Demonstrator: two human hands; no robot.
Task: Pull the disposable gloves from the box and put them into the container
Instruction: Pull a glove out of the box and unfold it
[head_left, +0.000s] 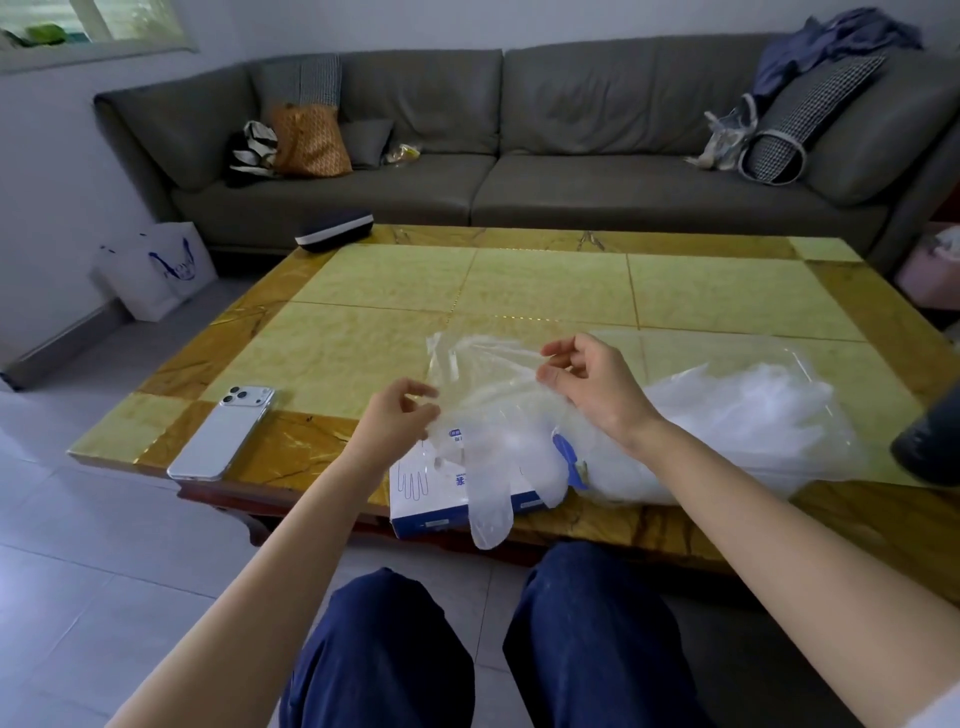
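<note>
My left hand (400, 418) and right hand (592, 389) each pinch an edge of a clear glove (485, 376), held above the box (441, 501) at the tabletop's near edge; next, I judge, it goes right into the container (810, 364)

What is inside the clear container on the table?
A heap of crumpled clear gloves fills the container. Whatever lies beneath the heap, including the container's bottom, is covered and cannot be seen.

Soft daylight, mild glare, warped edges.
</note>
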